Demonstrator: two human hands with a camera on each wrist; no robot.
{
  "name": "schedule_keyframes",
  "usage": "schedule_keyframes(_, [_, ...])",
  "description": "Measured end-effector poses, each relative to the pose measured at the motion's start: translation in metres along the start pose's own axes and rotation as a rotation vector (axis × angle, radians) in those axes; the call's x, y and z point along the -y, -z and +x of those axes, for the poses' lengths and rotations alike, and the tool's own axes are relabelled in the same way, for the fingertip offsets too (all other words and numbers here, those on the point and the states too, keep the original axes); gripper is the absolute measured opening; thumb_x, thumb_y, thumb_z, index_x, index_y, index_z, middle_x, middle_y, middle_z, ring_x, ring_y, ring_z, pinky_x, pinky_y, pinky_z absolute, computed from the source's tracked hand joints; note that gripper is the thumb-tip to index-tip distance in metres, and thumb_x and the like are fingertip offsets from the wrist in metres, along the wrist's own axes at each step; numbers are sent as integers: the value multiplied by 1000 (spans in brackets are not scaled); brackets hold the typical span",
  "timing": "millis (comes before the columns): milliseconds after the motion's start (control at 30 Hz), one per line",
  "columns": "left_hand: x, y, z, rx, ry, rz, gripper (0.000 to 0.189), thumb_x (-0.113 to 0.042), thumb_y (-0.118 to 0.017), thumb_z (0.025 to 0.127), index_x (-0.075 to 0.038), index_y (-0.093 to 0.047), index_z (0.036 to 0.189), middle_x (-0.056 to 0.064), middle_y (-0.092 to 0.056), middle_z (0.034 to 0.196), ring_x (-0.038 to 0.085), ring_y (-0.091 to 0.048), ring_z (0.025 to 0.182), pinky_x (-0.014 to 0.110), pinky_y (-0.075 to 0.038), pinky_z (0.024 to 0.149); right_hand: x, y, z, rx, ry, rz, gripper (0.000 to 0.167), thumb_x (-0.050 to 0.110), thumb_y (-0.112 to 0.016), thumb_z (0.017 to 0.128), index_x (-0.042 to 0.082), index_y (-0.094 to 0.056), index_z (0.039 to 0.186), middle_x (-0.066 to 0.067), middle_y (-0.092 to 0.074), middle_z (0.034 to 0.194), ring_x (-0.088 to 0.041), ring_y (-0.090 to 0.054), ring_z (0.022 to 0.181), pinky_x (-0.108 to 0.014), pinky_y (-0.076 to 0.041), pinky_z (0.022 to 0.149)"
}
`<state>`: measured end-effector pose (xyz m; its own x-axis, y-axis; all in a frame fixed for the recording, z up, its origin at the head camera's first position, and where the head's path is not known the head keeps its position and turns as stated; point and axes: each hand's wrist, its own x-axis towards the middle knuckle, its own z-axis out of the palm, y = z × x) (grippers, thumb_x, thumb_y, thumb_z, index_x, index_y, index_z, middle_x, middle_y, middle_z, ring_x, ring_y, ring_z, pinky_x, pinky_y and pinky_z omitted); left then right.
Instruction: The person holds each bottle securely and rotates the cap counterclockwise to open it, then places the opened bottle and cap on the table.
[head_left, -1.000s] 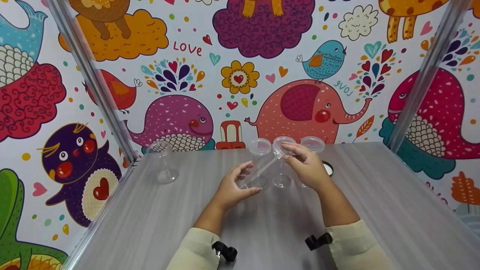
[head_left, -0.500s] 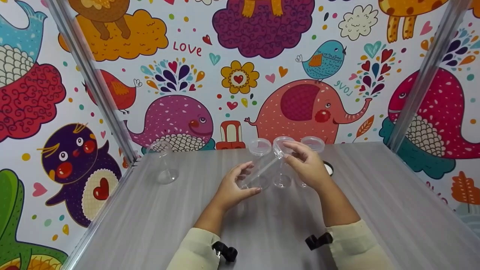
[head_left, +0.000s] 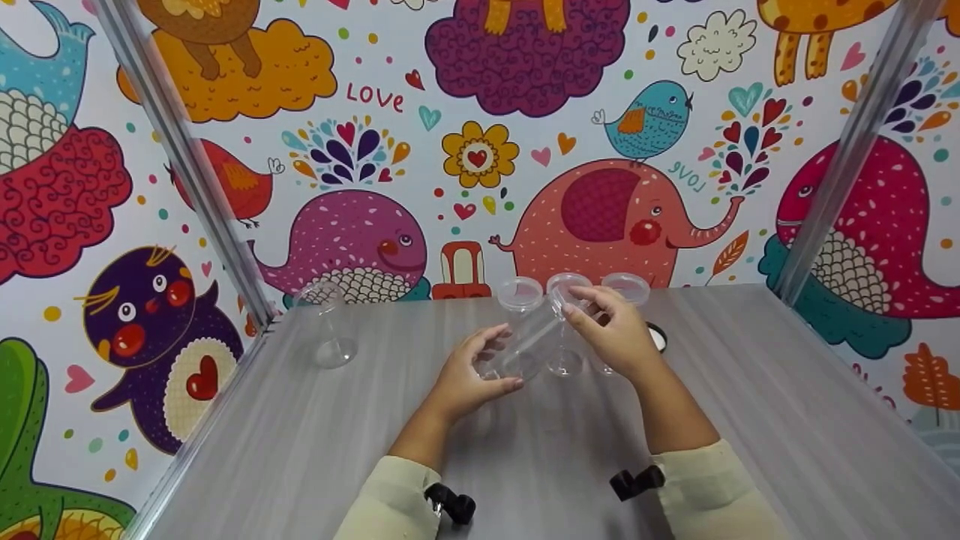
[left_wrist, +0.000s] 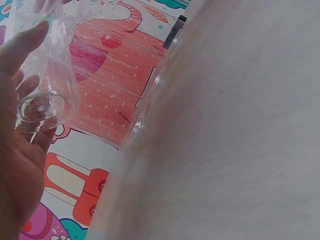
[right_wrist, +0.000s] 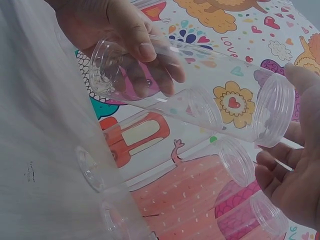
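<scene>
A clear plastic jar [head_left: 534, 341] is held tilted above the table, its threaded end up to the right. My left hand [head_left: 466, 375] grips it near the base, thumb on one side and fingers round the other, as the right wrist view shows on the jar [right_wrist: 200, 85]. At the wide threaded end, my right hand [head_left: 619, 335] holds the rim between thumb and fingers. Whether a clear lid sits on that end I cannot tell. Just behind stand three similar jars, among them the left jar [head_left: 519, 294] and the right jar [head_left: 627, 288], partly hidden by my hands.
Apart at the left stands another clear jar [head_left: 330, 351]. A black-rimmed disc with a white face [head_left: 657, 339] is partly hidden behind my right hand. The grey table [head_left: 315, 450] meets a printed wall at the back, with metal posts [head_left: 191, 157] on both sides.
My right hand's fingers have shifted slightly at the jar's rim. Left hand, held jar and standing jars look almost unmoved.
</scene>
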<state>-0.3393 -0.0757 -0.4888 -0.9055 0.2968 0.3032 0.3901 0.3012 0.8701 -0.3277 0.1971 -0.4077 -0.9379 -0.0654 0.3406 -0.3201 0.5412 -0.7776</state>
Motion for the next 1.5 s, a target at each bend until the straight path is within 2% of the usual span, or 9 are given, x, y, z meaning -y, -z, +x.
schedule_keyframes(133, [0,0,0,5,3,-8,90,-48,-94,78,-29,-53,156,-3,-62,148,35,-59,139,63,-53,112,0,1,-1,17,20,41,49,46,-69,102,24,-66,146,-9,-67,137,-26,-62,106,-32,-59,87])
schedule_keyframes(233, [1,0,1,4,1,-9,89,-48,-95,77,-30,-54,155,-3,-62,148,33,-59,138,63,-53,113,0,1,-2,24,28,80,46,39,-70,103,26,-66,147,-8,-65,144,-27,-62,110,-32,-59,89])
schedule_keyframes(467, [4,0,2,-6,-32,6,84,-46,-94,77,-37,-55,151,6,-63,150,26,-60,135,62,-49,117,1,0,-2,43,60,172,50,14,-61,100,24,-66,148,-6,-56,160,-32,-60,134,-46,-59,107])
schedule_keyframes(600, [5,0,1,-8,-21,2,84,-48,-94,77,-38,-55,151,4,-63,150,31,-60,137,63,-50,116,1,0,-3,51,71,210,50,11,-59,99,25,-66,147,-6,-55,161,-35,-57,141,-56,-54,114])
schedule_keyframes(833, [4,0,1,-9,-10,-9,84,-47,-94,78,-37,-56,151,7,-62,151,35,-59,137,64,-50,116,0,0,-3,32,78,181,44,18,-62,102,23,-66,146,-6,-54,162,-37,-55,144,-58,-50,119])
schedule_keyframes(967, [3,0,1,-5,-9,-7,84,-48,-94,78,-36,-55,152,7,-62,151,35,-58,137,64,-50,116,1,1,-2,-9,76,120,44,34,-67,104,23,-66,147,-5,-56,159,-35,-57,140,-56,-51,117])
schedule_keyframes(1200, [4,0,1,-2,-11,-15,85,-47,-94,78,-34,-56,152,8,-62,150,37,-58,137,64,-51,114,-1,-1,0,-43,22,12,48,49,-68,103,27,-68,145,-7,-66,136,-25,-63,110,-40,-61,93])
schedule_keyframes(1367, [3,-1,0,-4,-6,-9,88,-49,-94,77,-31,-55,154,2,-63,148,37,-59,137,64,-53,112,-2,-1,-1,-52,40,19,43,46,-70,102,25,-72,140,-6,-70,124,-24,-62,100,-30,-58,83])
schedule_keyframes(1500, [3,-1,0,-10,13,-3,87,-52,-94,75,-38,-56,151,-4,-63,146,36,-59,138,63,-53,113,-2,0,-2,-42,78,55,38,38,-71,103,25,-73,138,-4,-71,134,-22,-63,105,-25,-58,87])
